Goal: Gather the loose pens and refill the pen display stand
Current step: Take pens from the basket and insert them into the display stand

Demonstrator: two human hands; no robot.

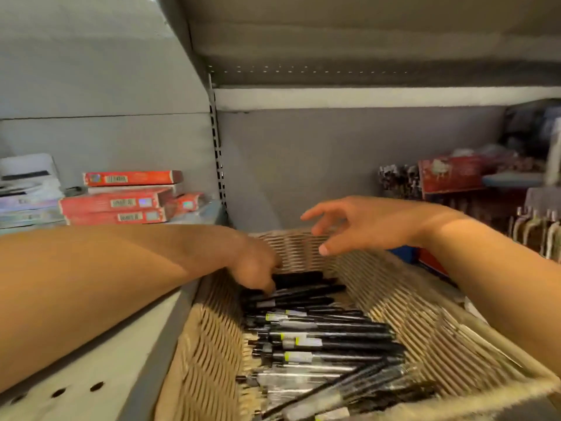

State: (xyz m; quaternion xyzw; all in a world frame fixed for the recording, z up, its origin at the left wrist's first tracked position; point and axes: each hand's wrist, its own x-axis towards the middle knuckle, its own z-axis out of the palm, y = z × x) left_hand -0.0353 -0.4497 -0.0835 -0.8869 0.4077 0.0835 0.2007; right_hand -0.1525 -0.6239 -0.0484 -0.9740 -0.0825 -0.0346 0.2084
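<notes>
**Hands over woven basket of pens, on shop shelf**

Shallow tan woven wicker basket [425,326] on grey metal shelf [164,338], holding heap of black and clear plastic pens [321,338] lying mostly crosswise, several with yellow-green and white labels. Left hand [253,265] reaching down over left wall of basket into far end of heap, fingers [268,287] curled and touching black pens there; whether clamped on a pen, cannot tell, fingertips sunk among barrels. Right hand [361,226] raised above far rim of basket, fingers spread apart and lightly bent, holding nothing, thumb pointing down toward rim.

Around: stack of flat red cardboard boxes [121,202] with barcode stickers on neighbouring shelf at left, beside pile of pale booklets or packs [27,192]. Slotted metal upright [217,153] dividing two shelf bays. At right, red printed packages [449,174] and row of hanging goods [534,232], near basket but apart from it. Left forearm crossing in front of shelf edge, covering lower part of red boxes' bay.

Right-hand goods blurred, kind not readable. Near edge of basket and nearest pens cut off by bottom of view. Pen labels too smeared to read. Underside of upper shelf [364,41] filling top of view.
</notes>
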